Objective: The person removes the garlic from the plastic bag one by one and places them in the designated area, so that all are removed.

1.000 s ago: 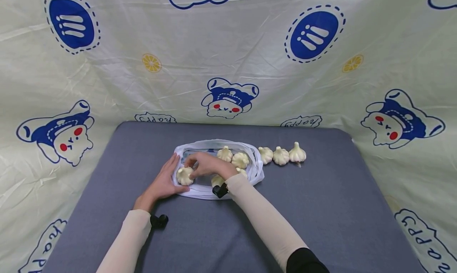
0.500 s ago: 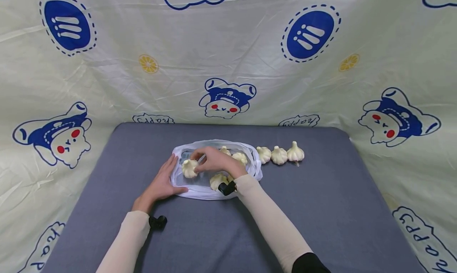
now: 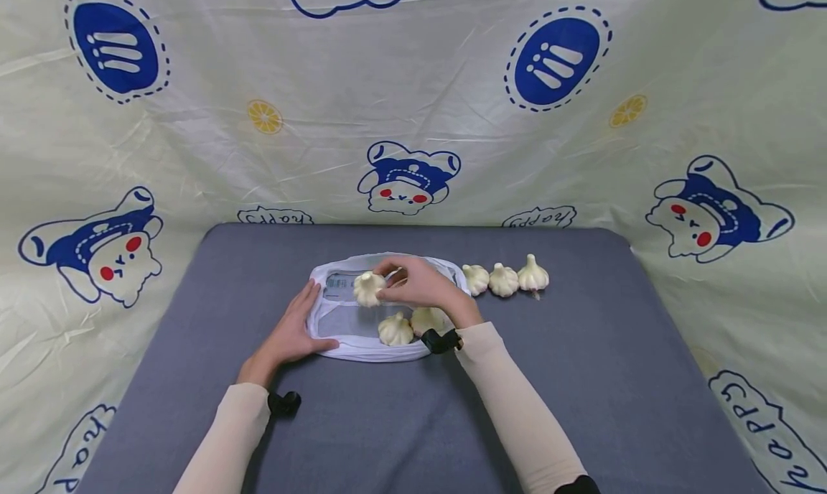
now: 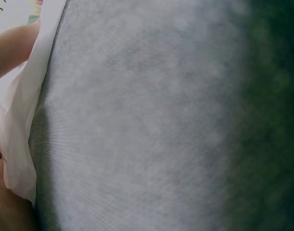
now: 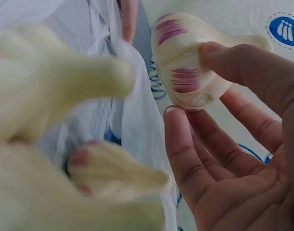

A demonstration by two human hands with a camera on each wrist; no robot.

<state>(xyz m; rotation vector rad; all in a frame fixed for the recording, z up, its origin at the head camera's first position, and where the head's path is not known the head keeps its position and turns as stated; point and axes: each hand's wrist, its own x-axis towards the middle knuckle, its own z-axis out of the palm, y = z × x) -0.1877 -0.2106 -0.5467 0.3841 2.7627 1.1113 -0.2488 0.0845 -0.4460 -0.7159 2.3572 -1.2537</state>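
1. Over the far part of the white plastic bag (image 3: 388,350), the right hand (image 3: 420,284) pinches a garlic bulb (image 3: 368,288) between thumb and fingertips; the bulb is lifted clear of the bag's floor, just left of the hand; in the right wrist view the same bulb (image 5: 195,67) shows purple streaks on its skin, with the thumb (image 5: 248,67) on one side and a fingertip (image 5: 180,139) under it.

2. At the near left rim of the bag, the left hand (image 3: 291,332) lies flat with fingers straight and relaxed, pressing the plastic down on the grey table (image 3: 581,379); it grips nothing; the left wrist view shows only a fold of the white plastic (image 4: 21,120) against the grey cloth (image 4: 147,115), with skin at the frame's edge.

3. Inside the bag, near the right wrist, two more bulbs sit side by side: one (image 3: 395,329) towards the middle, the other (image 3: 426,320) just right of it and partly under the forearm; whether they touch I cannot tell; in the right wrist view these near bulbs are blurred.

4. To the right of the bag, on the bare table, three bulbs stand in a row: the first (image 3: 476,278) just beside the bag's right rim, the second (image 3: 504,279) next to it, the third (image 3: 533,275) at the right end with its tip upright.

5. Behind and around the table hangs a pale printed sheet (image 3: 413,99) with blue bears and lemon slices.
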